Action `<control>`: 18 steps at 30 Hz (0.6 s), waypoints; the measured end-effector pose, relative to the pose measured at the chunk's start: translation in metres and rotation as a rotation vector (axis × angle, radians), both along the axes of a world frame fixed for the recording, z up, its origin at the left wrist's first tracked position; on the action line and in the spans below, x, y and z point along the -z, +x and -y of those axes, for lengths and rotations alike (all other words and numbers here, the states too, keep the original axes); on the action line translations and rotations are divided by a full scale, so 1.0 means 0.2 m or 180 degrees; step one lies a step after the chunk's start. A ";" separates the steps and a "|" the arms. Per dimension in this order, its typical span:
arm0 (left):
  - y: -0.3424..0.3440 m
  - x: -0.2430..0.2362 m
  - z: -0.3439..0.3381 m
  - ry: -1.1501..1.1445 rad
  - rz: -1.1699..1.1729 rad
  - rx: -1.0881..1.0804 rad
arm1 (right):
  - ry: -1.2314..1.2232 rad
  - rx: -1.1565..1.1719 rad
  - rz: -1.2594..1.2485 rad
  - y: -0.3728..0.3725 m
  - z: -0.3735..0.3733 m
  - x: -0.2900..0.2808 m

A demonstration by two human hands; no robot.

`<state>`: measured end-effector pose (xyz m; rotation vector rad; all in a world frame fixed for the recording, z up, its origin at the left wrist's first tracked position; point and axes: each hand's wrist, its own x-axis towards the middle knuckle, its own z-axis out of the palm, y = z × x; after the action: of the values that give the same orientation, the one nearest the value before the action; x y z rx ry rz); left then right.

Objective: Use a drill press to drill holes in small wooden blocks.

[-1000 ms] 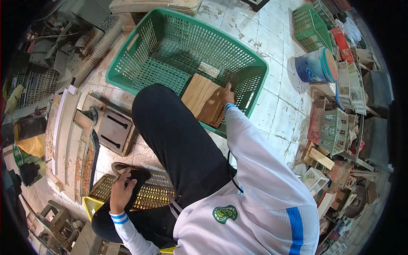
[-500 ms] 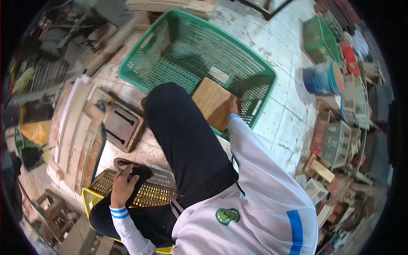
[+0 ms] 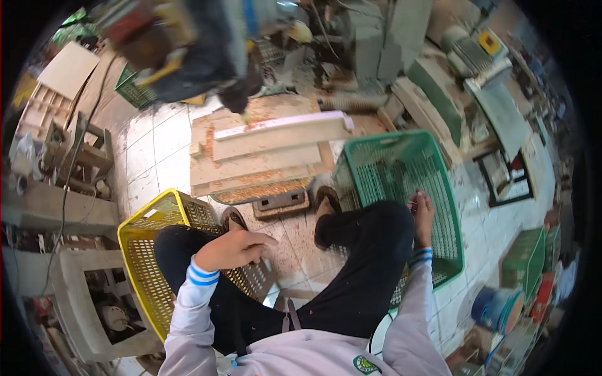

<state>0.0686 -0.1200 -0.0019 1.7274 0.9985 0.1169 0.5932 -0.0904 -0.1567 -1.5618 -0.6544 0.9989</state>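
My left hand (image 3: 233, 250) hovers above my left knee, near the yellow crate (image 3: 150, 219). Its index finger is stretched out, the other fingers loosely bent, and nothing shows in it. My right hand (image 3: 423, 220) is raised beside my right knee, over the green crate (image 3: 446, 194). Its fingers are loosely bent and apart, with no held thing visible. Part of the green crate is hidden behind my knee and forearm. Ahead lies a board platform (image 3: 263, 172) strewn with shavings, bearing a long pale wooden strip (image 3: 282, 127).
A person (image 3: 232, 56) works at the far side, blurred, with a dark-gloved hand at the platform. A slotted metal base (image 3: 282, 205) stands between my feet. A blue bucket (image 3: 492, 307) and another green crate (image 3: 523, 257) are at right.
The view has swung left, towards the platform and the other person. My right hand has left the wooden board in the green crate. My left hand has lifted off my leg.
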 end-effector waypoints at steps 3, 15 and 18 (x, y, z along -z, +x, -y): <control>-0.27 -0.17 0.06 -0.0424 0.1174 -0.1251 | 0.0601 -0.0695 0.0663 -0.31 -0.11 -0.54; -1.38 1.14 0.98 -0.0094 0.0489 -0.5891 | 0.0176 -0.1565 0.1766 -0.87 -0.28 -0.79; -1.38 1.59 1.28 -0.0133 -0.0024 -0.5486 | 0.0012 -0.1625 0.1850 -0.89 -0.30 -0.78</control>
<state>-0.2075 -0.3764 -0.3208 0.3785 2.1690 1.1328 0.4148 -0.0296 -0.0015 -1.7309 -1.5139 0.8934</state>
